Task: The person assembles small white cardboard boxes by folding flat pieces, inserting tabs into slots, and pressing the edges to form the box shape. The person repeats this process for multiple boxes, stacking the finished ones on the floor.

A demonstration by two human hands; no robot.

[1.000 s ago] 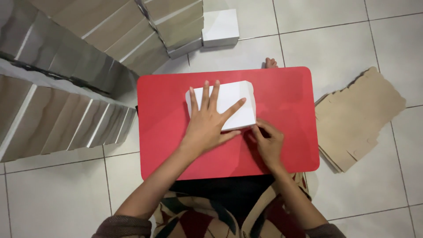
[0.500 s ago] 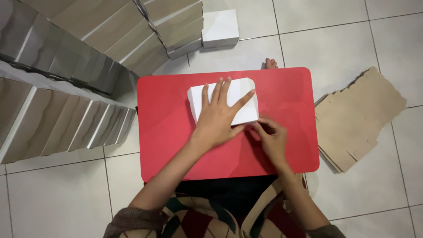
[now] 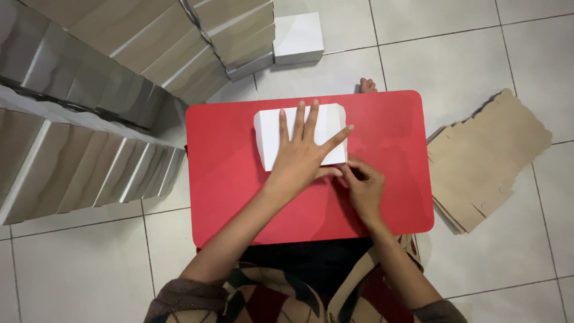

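A flat white cardboard piece (image 3: 272,134) lies on a red tray table (image 3: 221,179). My left hand (image 3: 302,152) presses flat on it with fingers spread. My right hand (image 3: 362,185) pinches the piece's near right corner, fingertips curled at its edge.
Rows of folded brown-and-white boxes (image 3: 89,161) are stacked at the left and top left. A white box (image 3: 298,37) sits on the tile floor behind the table. A pile of flat brown cardboard blanks (image 3: 487,158) lies to the right. A toe (image 3: 367,85) shows beyond the table's far edge.
My left hand slid a little up and right over the white piece. My right hand stayed at its near right corner.
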